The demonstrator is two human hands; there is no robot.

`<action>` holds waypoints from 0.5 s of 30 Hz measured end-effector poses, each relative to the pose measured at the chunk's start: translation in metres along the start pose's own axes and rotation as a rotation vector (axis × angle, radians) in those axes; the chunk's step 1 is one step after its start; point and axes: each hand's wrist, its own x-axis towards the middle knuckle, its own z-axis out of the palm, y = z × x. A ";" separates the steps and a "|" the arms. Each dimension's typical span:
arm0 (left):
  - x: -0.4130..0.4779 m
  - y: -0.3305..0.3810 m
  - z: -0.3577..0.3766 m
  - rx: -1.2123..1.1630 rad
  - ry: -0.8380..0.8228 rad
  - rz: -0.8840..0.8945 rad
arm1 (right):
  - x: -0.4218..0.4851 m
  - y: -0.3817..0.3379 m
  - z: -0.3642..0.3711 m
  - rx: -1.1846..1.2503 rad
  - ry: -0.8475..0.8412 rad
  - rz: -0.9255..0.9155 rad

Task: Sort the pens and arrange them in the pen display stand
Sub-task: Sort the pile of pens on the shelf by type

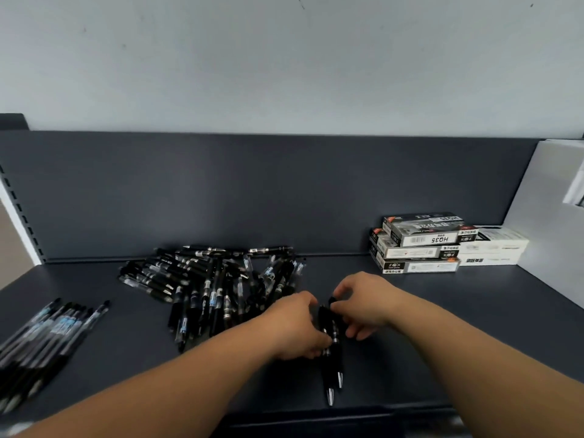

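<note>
You are sorting. Your left hand (294,324) and right hand (363,303) each close their grip around a small bunch of black pens (335,338), just right of the big pen pile (215,286). Next, line up their tips. Farther right, the pen boxes (420,245) are shut, so you cannot see inside.

Both forearms are bare along their whole visible length, up from the picture's lower edge. The left hand (295,327) and the right hand (363,306) are bare too, wrists and fingers alike.
</note>
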 end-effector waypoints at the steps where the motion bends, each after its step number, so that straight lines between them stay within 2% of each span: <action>1: 0.001 0.001 0.003 -0.017 0.015 0.014 | 0.001 -0.001 -0.001 -0.003 -0.008 -0.001; 5: 0.007 0.002 0.004 0.038 0.101 0.053 | 0.004 -0.003 -0.005 -0.144 0.034 -0.005; 8: 0.007 -0.002 -0.013 0.153 0.217 0.104 | 0.010 -0.008 -0.008 -0.409 0.237 -0.108; 10: 0.003 -0.005 -0.034 0.213 0.333 0.132 | 0.013 -0.016 -0.003 -0.392 0.301 -0.189; 12: -0.001 -0.010 -0.059 0.269 0.440 0.119 | 0.015 -0.026 0.006 -0.343 0.284 -0.261; 15: -0.006 -0.026 -0.091 0.363 0.494 0.047 | 0.018 -0.041 0.022 -0.296 0.262 -0.332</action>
